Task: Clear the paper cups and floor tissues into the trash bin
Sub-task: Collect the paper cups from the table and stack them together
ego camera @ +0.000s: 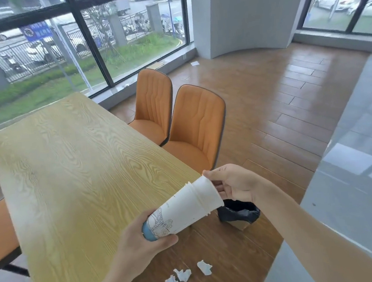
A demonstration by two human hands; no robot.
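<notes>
Left hand [141,237]: we hold it in the lower middle of the frame, fingers and thumb wrapped round the base end of a stack of paper cups [183,210].
Left forearm: it rises from the bottom edge, bare, slanting up and right to the wrist.
Right hand [235,186]: we keep it right of centre, just above and right of the left, palm turned towards us.
Right fingers [212,174]: fingertips pinch the rim at the open end of the stack, thumb on the upper edge.
Right forearm: bare, it runs from the lower right corner up and left to the wrist.
Both hands: closed on the same stack, one at each end, the stack tilted up to the right.
</notes>
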